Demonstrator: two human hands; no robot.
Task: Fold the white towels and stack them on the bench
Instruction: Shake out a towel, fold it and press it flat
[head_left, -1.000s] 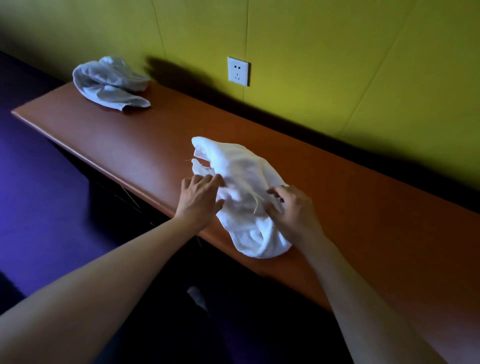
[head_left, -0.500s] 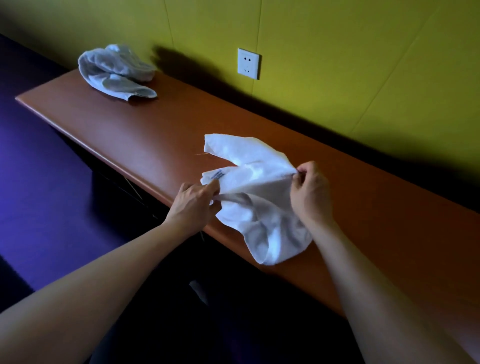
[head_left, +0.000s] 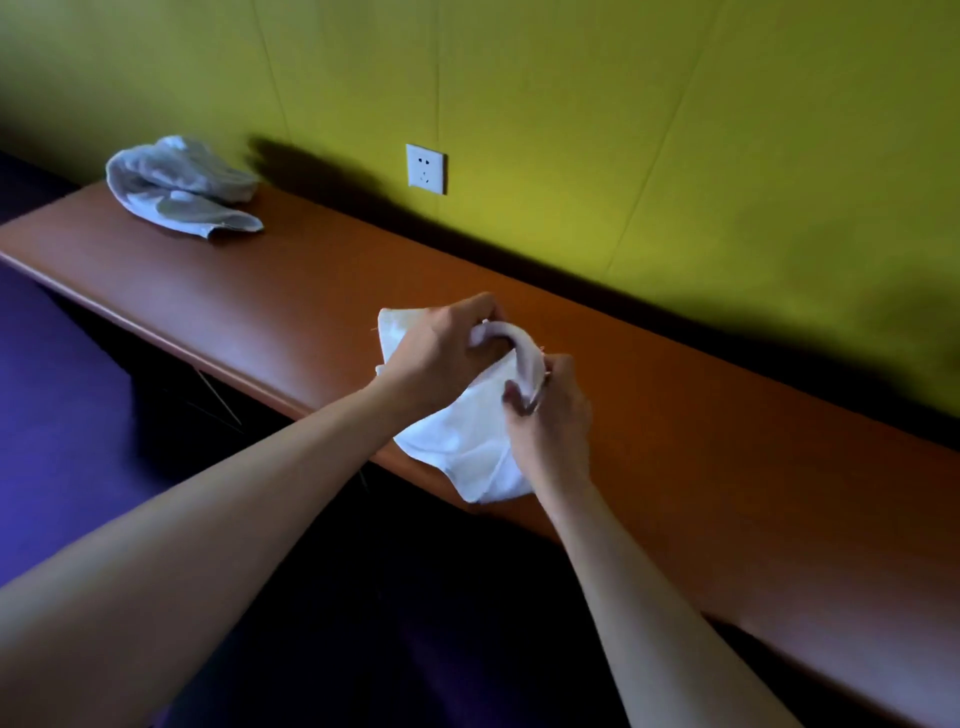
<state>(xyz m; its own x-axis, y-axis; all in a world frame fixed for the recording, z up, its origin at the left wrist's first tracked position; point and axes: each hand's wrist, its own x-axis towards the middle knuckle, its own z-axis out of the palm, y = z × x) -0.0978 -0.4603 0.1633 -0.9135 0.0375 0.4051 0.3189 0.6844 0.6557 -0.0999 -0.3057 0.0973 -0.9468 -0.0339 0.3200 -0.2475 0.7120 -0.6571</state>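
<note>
A white towel (head_left: 462, 441) lies crumpled on the brown bench (head_left: 701, 441), its lower corner hanging over the front edge. My left hand (head_left: 441, 348) is closed on the towel's upper part, and my right hand (head_left: 550, 410) pinches a rolled edge of it just to the right. The two hands sit close together and hide much of the cloth. A second white towel (head_left: 176, 187) lies bunched up at the bench's far left end, away from both hands.
The yellow wall (head_left: 675, 130) runs along the back of the bench, with a white socket (head_left: 426, 169) just above the bench top. Dark purple floor (head_left: 62, 374) lies in front of and below the bench.
My left hand moved up and right over the towel, my right hand came down and left; the edge held stretched between them is now bunched. The view shifted.
</note>
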